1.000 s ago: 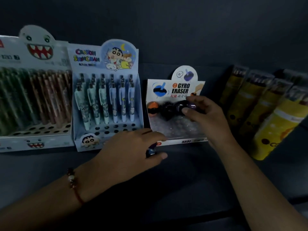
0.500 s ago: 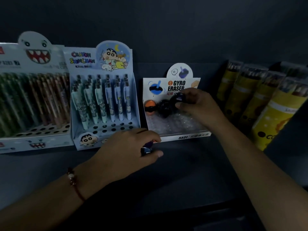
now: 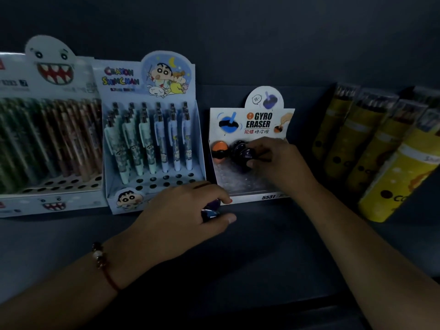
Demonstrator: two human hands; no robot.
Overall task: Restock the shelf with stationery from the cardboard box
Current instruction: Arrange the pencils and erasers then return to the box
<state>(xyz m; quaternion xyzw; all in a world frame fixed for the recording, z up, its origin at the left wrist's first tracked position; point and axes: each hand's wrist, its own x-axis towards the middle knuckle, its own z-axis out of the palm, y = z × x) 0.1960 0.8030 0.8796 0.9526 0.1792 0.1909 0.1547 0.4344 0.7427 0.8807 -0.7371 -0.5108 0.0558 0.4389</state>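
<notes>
A white "Gyro Eraser" display box point(image 3: 252, 120) stands on the dark shelf point(image 3: 262, 246). An orange eraser point(image 3: 219, 148) and a dark one point(image 3: 237, 150) sit at the back of its clear tray. My right hand point(image 3: 276, 163) reaches into the tray and pinches a dark purple gyro eraser point(image 3: 247, 154) next to them. In front of the box's left corner my left hand point(image 3: 181, 217) rests on the shelf and grips several dark blue erasers point(image 3: 210, 209), mostly hidden under its fingers. The cardboard box is out of view.
A blue Crayon Shinchan pen display point(image 3: 150, 139) stands left of the eraser box, with a ghost-face pen display point(image 3: 47, 129) further left. Yellow tubes of pencils point(image 3: 381, 151) lean at the right. The shelf's back wall is dark.
My right hand has shifted slightly with the dark purple eraser inside the tray. My left hand has stayed in place, holding its erasers. The camera has moved a little.
</notes>
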